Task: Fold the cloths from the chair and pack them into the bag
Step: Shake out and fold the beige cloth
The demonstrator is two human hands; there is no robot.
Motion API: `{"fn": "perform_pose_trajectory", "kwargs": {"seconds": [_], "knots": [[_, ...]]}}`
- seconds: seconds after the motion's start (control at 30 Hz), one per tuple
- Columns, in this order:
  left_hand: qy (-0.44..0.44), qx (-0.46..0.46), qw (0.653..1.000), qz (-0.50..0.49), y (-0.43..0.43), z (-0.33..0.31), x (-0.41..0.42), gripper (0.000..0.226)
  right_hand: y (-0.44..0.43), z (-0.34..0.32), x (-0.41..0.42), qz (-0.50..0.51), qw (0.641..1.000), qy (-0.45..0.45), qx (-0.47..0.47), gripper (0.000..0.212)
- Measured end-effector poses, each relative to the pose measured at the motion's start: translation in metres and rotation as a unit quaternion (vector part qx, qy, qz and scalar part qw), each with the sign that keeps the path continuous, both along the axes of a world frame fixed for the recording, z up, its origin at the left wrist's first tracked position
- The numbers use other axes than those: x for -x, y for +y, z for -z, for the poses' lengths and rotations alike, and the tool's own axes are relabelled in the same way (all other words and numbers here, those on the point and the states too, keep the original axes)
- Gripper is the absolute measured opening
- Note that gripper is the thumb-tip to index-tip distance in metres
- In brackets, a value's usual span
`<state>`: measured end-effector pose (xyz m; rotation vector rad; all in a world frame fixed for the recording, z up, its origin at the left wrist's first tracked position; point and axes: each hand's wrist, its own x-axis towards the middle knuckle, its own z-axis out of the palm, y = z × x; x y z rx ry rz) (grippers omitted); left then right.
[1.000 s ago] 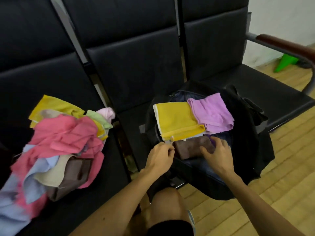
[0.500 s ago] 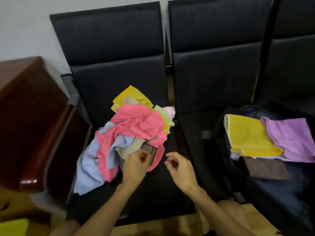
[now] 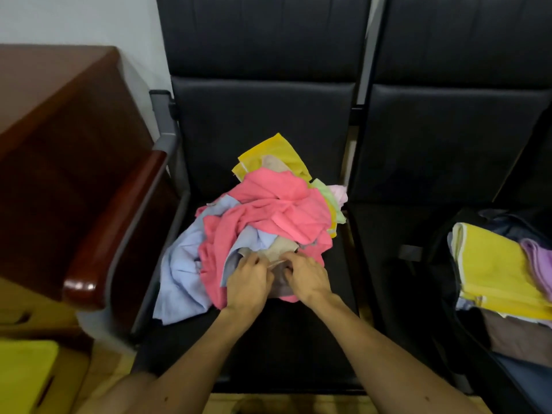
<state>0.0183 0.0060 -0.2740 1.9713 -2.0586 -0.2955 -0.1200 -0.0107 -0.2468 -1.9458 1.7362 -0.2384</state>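
The person's left grip (image 3: pixel 249 282) and right grip (image 3: pixel 307 279) sit side by side at the lower edge of the pile of cloths (image 3: pixel 268 210), in the centre of the frame on the black chair (image 3: pixel 268 130). Both are clenched with curled fingers on the near edge of a dull brown cloth (image 3: pixel 280 286), each grasping one end of its pale hem. The picture is blurred there, so the exact pinch is hard to read.

The hem runs left to right across the frame between the two grips, so both are equally near it. The rest of the brown cloth runs up the frame, tucked beneath a pink cloth (image 3: pixel 263 201) and a beige cloth (image 3: pixel 282 248). A light blue cloth (image 3: pixel 179 270) spills toward the lower left.

Freeing it likely calls for a pull down the frame, away from the pile, or the pink cloth may drag along.

The bag (image 3: pixel 442 264) lies open at the right edge of the frame, on the right grip's side, with a folded yellow cloth (image 3: pixel 490 264) and a purple cloth (image 3: pixel 537 258) already in it.
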Motion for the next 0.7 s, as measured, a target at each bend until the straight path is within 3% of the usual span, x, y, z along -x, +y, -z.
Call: {"fn": "perform_pose_trajectory", "kwargs": {"seconds": [0.1,0.2,0.4,0.6,0.7], "knots": [[0.045,0.065,0.997,0.012,0.0,-0.017,-0.001,0.015,-0.002,-0.009,-0.001,0.023,0.999,-0.021,0.018,0.025],[0.108,0.127,0.986,0.031,-0.007,-0.056,-0.005,0.034,-0.006,-0.03,0.003,0.043,0.995,-0.066,0.057,0.028],[0.098,0.238,0.962,0.086,-0.033,-0.161,-0.018,0.011,-0.005,-0.103,0.011,0.042,0.984,-0.09,0.15,0.039],[0.189,0.28,0.936,0.098,-0.023,-0.283,-0.012,0.015,0.006,-0.16,0.013,0.049,0.972,-0.081,0.216,0.021],[0.206,0.301,0.925,0.105,-0.009,-0.325,-0.005,0.012,0.017,-0.183,0.014,0.064,0.959,-0.108,0.255,0.025]]}}
